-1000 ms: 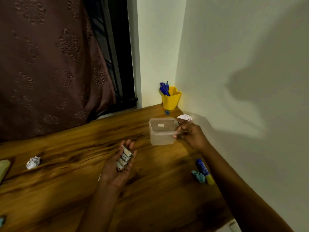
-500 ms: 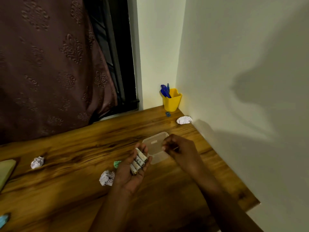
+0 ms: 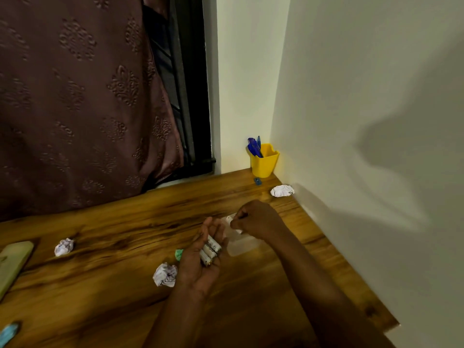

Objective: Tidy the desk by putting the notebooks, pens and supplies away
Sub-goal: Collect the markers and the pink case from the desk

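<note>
1. Left hand [image 3: 200, 257]: palm up above the middle of the table [image 3: 100, 297], fingers nearly straight. It carries several white batteries [image 3: 211, 249], which lie side by side across the fingers.
2. Right hand [image 3: 256, 219]: just beyond and right of the left hand, knuckles up, fingers curled. It pinches the far edge of the clear container [image 3: 241, 244].
3. Clear container: translucent, low over the table between the two hands and partly hidden by both. Whether it rests on the table cannot be told.
4. Yellow cup [image 3: 265, 163]: upright in the far right corner of the table, against the wall. Blue pens [image 3: 254, 146] stand in it and lean left.
5. Small blue item [image 3: 257, 181]: on the table just in front of the cup; too small to identify.
6. Crumpled paper balls: one near the wall [image 3: 282, 190], right of the cup; one at left [image 3: 64, 246]; one just left of the left wrist [image 3: 165, 275].
7. Green scrap [image 3: 178, 254]: on the table, touching the left hand's outline.
8. Flat olive object [image 3: 13, 262]: at the left edge of the table, cut off by the frame
</note>
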